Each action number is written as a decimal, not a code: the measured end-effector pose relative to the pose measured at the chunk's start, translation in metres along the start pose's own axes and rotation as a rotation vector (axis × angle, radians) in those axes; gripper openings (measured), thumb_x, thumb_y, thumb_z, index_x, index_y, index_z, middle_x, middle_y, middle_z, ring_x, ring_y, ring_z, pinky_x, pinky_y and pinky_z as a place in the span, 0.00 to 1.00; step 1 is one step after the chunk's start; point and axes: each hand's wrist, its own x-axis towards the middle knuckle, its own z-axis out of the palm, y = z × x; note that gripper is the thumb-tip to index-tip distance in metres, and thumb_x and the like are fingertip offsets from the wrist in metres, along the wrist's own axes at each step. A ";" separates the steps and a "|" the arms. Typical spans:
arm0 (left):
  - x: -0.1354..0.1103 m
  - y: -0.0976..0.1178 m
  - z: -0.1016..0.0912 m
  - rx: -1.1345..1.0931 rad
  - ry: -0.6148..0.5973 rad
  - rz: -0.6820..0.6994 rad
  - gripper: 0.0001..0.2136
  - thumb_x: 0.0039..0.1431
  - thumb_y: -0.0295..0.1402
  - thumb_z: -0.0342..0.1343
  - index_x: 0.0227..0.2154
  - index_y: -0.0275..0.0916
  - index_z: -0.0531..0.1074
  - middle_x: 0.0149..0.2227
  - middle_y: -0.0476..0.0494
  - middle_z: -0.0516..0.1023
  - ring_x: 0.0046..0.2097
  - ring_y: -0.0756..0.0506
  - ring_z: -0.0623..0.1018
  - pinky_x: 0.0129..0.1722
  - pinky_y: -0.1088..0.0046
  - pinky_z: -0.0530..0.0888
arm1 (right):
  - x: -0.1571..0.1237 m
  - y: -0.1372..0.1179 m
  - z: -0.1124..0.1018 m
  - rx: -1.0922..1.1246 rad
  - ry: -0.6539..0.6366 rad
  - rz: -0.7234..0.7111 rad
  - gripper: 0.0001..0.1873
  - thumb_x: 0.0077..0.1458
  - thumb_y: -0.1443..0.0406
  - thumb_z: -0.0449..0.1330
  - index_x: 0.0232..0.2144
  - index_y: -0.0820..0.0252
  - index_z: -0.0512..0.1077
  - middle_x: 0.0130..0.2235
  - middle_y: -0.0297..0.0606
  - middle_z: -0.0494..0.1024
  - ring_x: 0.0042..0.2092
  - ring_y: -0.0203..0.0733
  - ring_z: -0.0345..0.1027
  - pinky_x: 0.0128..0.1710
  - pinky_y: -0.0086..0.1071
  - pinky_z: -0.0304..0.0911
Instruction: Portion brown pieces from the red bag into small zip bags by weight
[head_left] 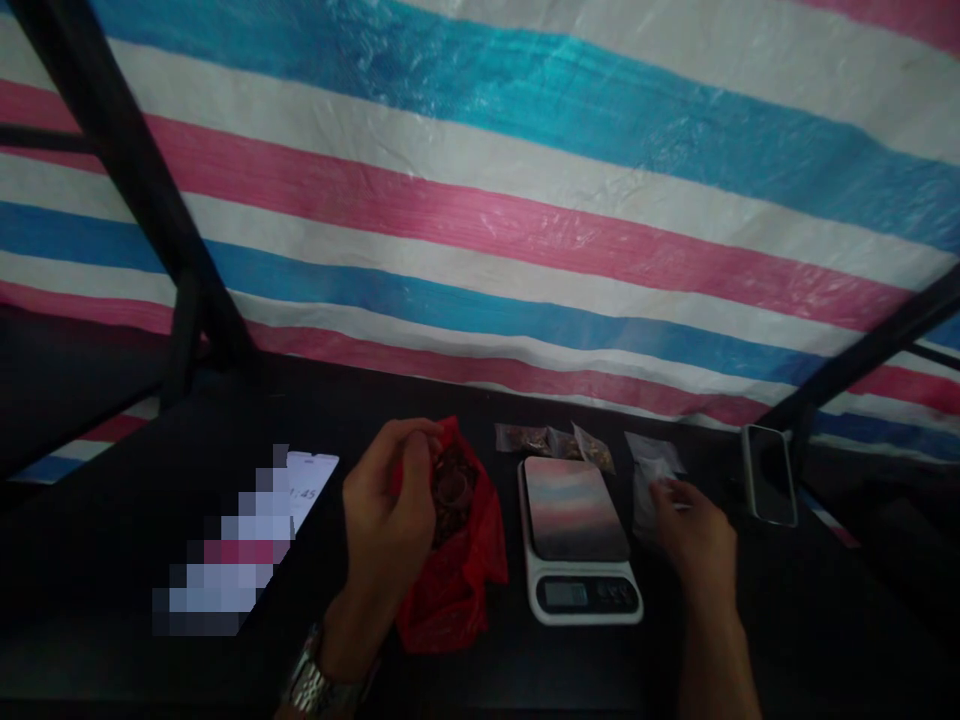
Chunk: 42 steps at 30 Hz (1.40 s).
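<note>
My left hand, a metal watch on its wrist, is closed at the upper left edge of a red plastic bag, its fingertips partly hidden. Inside the open bag lie dark brown bits with a small round cup among them. To its right stands a white digital scale with a bare metal plate; its display is too dim to read. Beyond the scale, my right hand pinches a clear plastic bag from a small pile lying on the table.
Several small filled clear packets lie behind the scale. A lit phone, partly blurred out, lies at left; another phone rests at right. The black table backs onto a striped plastic sheet between dark frame posts.
</note>
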 end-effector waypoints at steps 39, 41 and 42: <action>-0.022 -0.007 -0.021 0.446 -0.446 0.624 0.29 0.61 0.17 0.51 0.65 0.37 0.63 0.52 0.37 0.81 0.55 0.38 0.78 0.60 0.56 0.77 | -0.118 -0.169 -0.014 0.596 -0.668 -0.561 0.08 0.53 0.67 0.60 0.37 0.54 0.75 0.29 0.30 0.76 0.31 0.39 0.70 0.31 0.30 0.65; -0.022 -0.007 -0.021 0.464 -0.465 0.619 0.28 0.62 0.17 0.50 0.65 0.39 0.64 0.51 0.38 0.81 0.54 0.38 0.79 0.60 0.54 0.76 | -0.119 -0.171 -0.014 0.587 -0.695 -0.532 0.19 0.48 0.71 0.60 0.44 0.53 0.75 0.33 0.31 0.78 0.35 0.40 0.72 0.35 0.31 0.68; -0.022 -0.007 -0.021 0.476 -0.474 0.610 0.28 0.63 0.17 0.50 0.64 0.40 0.64 0.50 0.39 0.81 0.53 0.38 0.79 0.60 0.53 0.76 | -0.119 -0.172 -0.014 0.602 -0.713 -0.512 0.24 0.45 0.71 0.59 0.47 0.53 0.74 0.35 0.31 0.79 0.36 0.41 0.73 0.37 0.32 0.69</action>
